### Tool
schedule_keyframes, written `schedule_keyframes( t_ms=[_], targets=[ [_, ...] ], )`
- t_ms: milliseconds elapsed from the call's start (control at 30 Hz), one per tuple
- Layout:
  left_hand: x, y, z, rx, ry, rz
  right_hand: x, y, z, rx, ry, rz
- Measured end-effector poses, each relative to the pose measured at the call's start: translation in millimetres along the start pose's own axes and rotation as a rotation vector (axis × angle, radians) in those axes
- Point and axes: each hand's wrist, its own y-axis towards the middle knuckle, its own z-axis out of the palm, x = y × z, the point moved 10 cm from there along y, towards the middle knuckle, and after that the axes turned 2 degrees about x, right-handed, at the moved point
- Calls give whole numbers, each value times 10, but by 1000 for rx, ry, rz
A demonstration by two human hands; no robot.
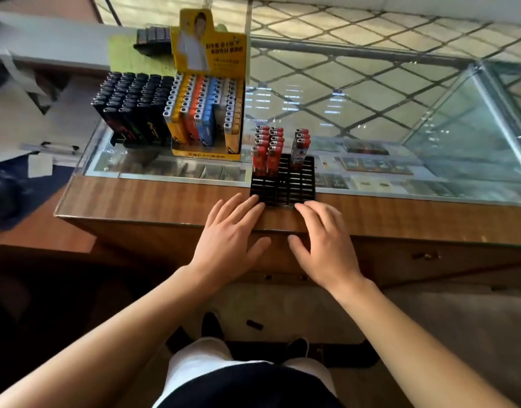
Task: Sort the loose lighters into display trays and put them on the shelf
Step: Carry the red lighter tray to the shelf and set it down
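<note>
Black tray (283,184), part-filled with red lighters (268,148): left hand (230,240) and right hand (327,245), fingers straight, touching its near edge, seemingly steadying it.

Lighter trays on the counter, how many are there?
3: the black grid tray by both hands, the yellow display box behind it, and the black-lighter tray left of that. More may be hidden.

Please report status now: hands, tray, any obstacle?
Left hand and right hand open, fingertips at black tray. Tray partly filled with red lighters. Nothing blocking.
</note>
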Motion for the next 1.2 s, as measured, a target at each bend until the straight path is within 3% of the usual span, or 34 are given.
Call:
schedule_keyframes(
  t_ms=[133, 233, 333, 500, 833, 1033, 1200],
  targets=[
    [2, -7, -122, -53, -115, 10, -40, -43, -99, -41, 59, -13],
    [168, 144, -356, -156, -202, -87, -164, 94, -245, -120, 223, 80],
    [342, 302, -346, -88, -114, -223, -293, 268, -250, -116, 177, 161],
    [368, 458, -139, 38, 5, -274, -354, 493, -72, 46, 44, 176],
    [346, 561, -132, -3, -64, -314, -400, 609, 29, -12, 199, 145],
    [314, 532, -221, -70, -263, -305, -419, 587, -53, -39, 415, 166],
    [246, 475, -315, -171, -682, -357, -346, 547, -245, -90, 512, 138]
  ],
)
